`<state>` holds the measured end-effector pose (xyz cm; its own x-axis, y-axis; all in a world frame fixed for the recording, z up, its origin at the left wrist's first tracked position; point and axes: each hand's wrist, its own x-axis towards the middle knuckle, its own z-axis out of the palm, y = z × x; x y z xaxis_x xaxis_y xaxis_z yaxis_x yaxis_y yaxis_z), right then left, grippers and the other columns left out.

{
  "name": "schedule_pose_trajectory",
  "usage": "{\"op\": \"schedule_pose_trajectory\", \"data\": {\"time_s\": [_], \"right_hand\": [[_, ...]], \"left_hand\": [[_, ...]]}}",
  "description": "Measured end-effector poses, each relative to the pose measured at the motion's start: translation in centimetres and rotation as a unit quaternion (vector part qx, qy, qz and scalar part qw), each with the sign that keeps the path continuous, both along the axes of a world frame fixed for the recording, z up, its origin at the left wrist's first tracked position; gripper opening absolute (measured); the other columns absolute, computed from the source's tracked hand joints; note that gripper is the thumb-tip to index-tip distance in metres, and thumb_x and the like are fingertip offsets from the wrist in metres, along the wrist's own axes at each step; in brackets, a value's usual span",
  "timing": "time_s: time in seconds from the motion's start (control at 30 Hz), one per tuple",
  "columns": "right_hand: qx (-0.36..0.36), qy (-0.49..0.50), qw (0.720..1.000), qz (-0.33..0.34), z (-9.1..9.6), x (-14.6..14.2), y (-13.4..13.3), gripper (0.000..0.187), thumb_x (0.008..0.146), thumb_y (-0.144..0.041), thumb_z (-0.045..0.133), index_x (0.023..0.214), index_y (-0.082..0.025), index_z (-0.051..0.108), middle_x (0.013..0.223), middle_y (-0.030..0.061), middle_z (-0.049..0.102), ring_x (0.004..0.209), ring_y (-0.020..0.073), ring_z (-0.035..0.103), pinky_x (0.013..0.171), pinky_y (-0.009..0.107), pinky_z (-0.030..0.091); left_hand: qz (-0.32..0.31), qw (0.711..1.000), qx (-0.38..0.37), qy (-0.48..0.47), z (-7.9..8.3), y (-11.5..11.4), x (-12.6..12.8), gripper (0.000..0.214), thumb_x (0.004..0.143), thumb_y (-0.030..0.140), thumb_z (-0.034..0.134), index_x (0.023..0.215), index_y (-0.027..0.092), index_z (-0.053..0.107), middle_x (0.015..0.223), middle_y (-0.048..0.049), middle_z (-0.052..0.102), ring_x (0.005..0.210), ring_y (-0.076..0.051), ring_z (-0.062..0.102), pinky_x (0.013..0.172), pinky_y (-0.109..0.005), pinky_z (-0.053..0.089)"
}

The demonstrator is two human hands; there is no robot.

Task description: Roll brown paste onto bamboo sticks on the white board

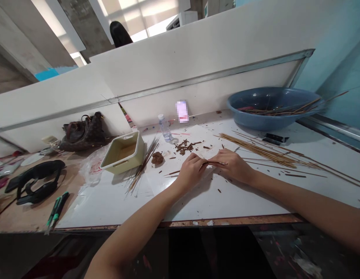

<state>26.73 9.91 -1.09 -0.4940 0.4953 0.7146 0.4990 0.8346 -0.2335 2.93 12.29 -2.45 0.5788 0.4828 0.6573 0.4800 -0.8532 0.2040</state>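
Note:
My left hand [192,167] and my right hand [232,166] meet over the white work surface [116,209], fingers pinched. Between them is a thin brown stick [208,163], mostly covered by the fingers. Just beyond my hands lies a scatter of short brown pieces [184,146]. To the left of these sits a dark brown lump [157,157], perhaps clay. A thin brown stick end [172,173] shows beside my left hand. On the right, a bundle of long tan sticks [255,149] lies near my right hand.
A blue basin [263,120] holding long sticks stands at back right. Left are a yellow-green bin [122,166], thin wires [143,164], a clear bottle [165,130], a handbag [83,133], a black headset-like object [42,184] and green-black tools [58,209]. Behind runs a white partition [168,69].

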Motion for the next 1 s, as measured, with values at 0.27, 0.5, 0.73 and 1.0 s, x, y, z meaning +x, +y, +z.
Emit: {"op": "schedule_pose_trajectory", "data": {"time_s": [0.27,0.5,0.73,1.0], "right_hand": [[0.023,-0.039,0.999,-0.024,-0.22,0.19,0.0,0.026,0.114,-0.027,0.059,0.132,-0.022,0.078,0.105,0.0101,0.085,0.092,0.0269,0.074,0.087,0.045,0.059],[0.047,-0.068,0.997,0.006,0.5,0.44,-0.4,0.038,0.111,-0.016,0.056,0.143,-0.024,0.074,0.109,0.0088,0.086,0.091,0.0256,0.074,0.089,0.046,0.058],[0.05,-0.055,0.997,-0.006,-0.15,0.44,0.18,0.038,0.113,-0.022,0.054,0.147,-0.02,0.07,0.105,0.0116,0.084,0.091,0.0281,0.074,0.087,0.047,0.059],[0.053,-0.072,0.996,0.016,0.47,0.57,-0.04,0.032,0.11,-0.013,0.054,0.134,-0.02,0.075,0.1,0.0089,0.084,0.084,0.0254,0.072,0.088,0.046,0.058]], "left_hand": [[0.01,1.0,0.005,-0.002,0.25,-0.11,0.03,0.021,0.113,0.029,0.063,0.112,0.022,0.082,0.091,-0.0072,0.081,0.091,-0.025,0.07,0.083,-0.041,0.061],[0.004,1.0,-0.008,0.024,0.5,-0.21,0.13,0.025,0.115,0.03,0.059,0.113,0.023,0.083,0.088,-0.0075,0.082,0.092,-0.025,0.071,0.084,-0.043,0.062],[0.0,1.0,-0.01,0.019,0.37,-0.03,-0.03,0.024,0.114,0.03,0.059,0.111,0.022,0.082,0.089,-0.0072,0.081,0.092,-0.025,0.07,0.083,-0.042,0.062],[0.0,1.0,-0.016,0.018,0.6,-0.27,0.04,0.023,0.114,0.03,0.06,0.114,0.024,0.083,0.091,-0.0069,0.082,0.091,-0.025,0.07,0.084,-0.043,0.062]]}}
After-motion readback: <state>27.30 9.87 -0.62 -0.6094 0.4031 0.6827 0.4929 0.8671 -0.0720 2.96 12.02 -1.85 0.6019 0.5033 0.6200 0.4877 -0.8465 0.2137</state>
